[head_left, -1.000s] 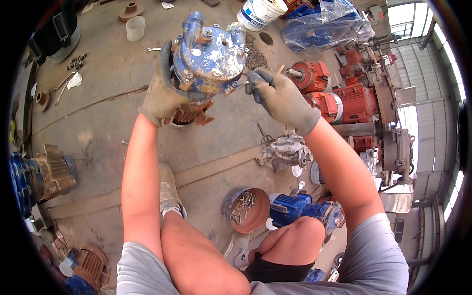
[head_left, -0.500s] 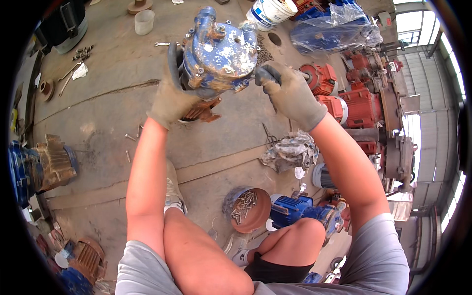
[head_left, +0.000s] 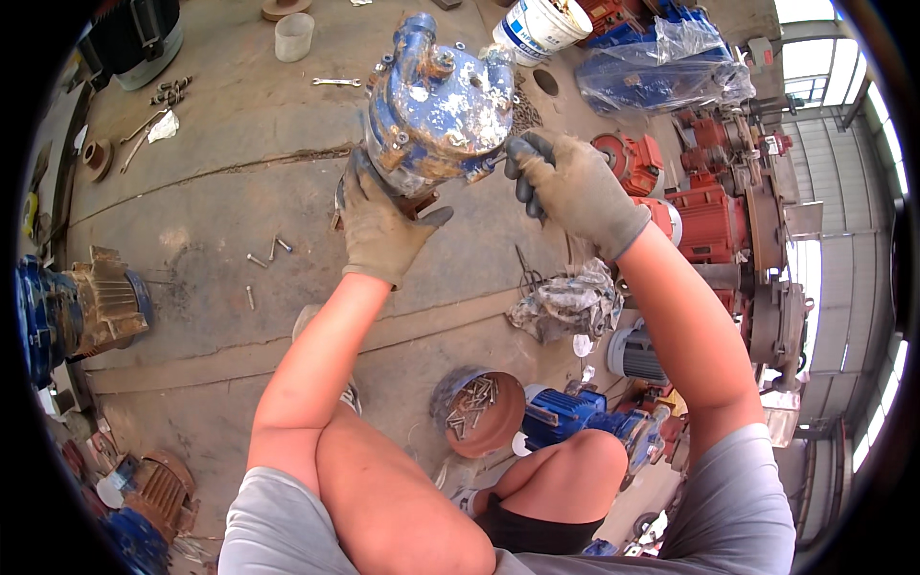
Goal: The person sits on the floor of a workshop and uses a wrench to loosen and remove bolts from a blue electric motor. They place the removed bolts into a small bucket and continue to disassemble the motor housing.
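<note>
Blue, chipped and rust-streaked, the pump housing sits lifted off the concrete floor, higher and nearer the person than a second ago. The gloved left hand cups it from below, fingers closed around its rim. The gloved right hand has shifted onto its side, fingertips pinched shut at a small fitting there. Loose bolts lie beside, and a rusty bowl of screws near the knees.
</note>
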{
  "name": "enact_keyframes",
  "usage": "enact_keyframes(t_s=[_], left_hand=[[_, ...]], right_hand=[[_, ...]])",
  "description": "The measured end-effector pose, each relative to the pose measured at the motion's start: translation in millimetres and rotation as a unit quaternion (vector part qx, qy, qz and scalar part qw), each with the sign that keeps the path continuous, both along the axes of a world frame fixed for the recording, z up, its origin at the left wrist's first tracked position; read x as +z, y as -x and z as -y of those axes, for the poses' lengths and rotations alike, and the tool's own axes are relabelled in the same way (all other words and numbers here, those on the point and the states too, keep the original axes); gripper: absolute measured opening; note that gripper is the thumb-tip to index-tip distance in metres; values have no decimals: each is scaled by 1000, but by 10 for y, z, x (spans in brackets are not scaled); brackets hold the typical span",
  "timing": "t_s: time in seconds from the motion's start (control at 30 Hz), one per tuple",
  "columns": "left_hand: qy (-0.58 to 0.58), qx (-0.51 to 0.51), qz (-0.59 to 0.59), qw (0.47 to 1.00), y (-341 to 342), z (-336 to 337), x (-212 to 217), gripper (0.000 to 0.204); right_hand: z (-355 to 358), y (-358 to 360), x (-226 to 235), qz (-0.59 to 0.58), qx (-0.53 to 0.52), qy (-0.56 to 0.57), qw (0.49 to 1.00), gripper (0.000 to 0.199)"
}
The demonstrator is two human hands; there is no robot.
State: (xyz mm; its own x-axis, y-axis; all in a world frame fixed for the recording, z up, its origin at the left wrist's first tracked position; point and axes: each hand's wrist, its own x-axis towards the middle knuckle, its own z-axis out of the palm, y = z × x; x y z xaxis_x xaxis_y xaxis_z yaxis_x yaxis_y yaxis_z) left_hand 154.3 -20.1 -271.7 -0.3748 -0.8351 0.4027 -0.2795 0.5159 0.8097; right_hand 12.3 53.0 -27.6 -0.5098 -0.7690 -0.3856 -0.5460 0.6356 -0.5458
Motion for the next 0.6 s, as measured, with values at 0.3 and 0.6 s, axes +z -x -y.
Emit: enact_keyframes(t_s=[0.3, 0.6], left_hand=[[-41, 14, 66, 997, -24, 127, -6, 142], [-139, -42, 166, 975, -87, 348, 73, 144]], right_hand=[[2, -45, -27, -21, 23, -14, 999, 29], [-19, -154, -136, 122, -80, 21, 989, 37]])
